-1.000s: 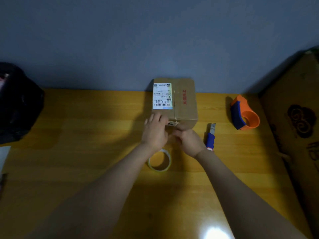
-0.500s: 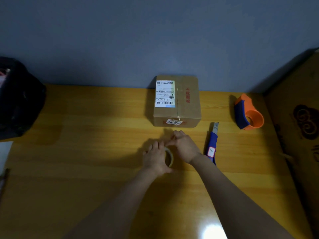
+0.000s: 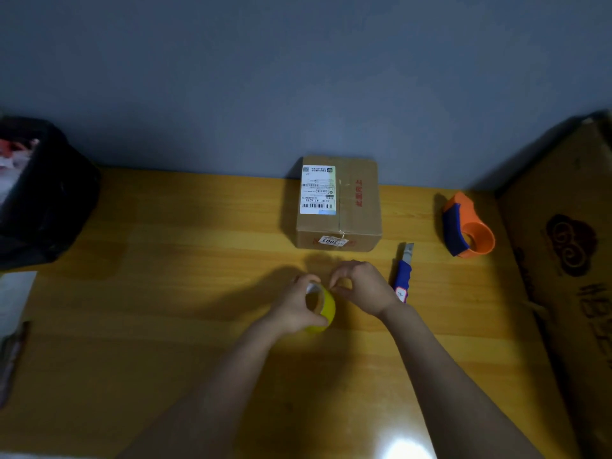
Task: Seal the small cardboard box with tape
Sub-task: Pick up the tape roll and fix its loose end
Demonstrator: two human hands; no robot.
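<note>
A small brown cardboard box (image 3: 354, 207) with a white shipping label stands at the back of the wooden table (image 3: 165, 293), against the wall. Its flaps lie closed. In front of it, my left hand (image 3: 293, 309) grips a yellowish roll of tape (image 3: 324, 308), held upright above the table. My right hand (image 3: 362, 288) is beside the roll, thumb and forefinger pinched at its upper right rim. Both hands are well short of the box.
A blue-handled utility knife (image 3: 404, 274) lies just right of my right hand. An orange and blue tape dispenser (image 3: 467, 231) sits further right. A large cardboard carton (image 3: 569, 253) fills the right edge, a black bag (image 3: 39, 193) the left, papers (image 3: 13, 299) below it.
Both hands have drawn back from the box's front edge toward me. My left hand picked the tape roll off the table and tilted it upright; my right hand came to its rim.
</note>
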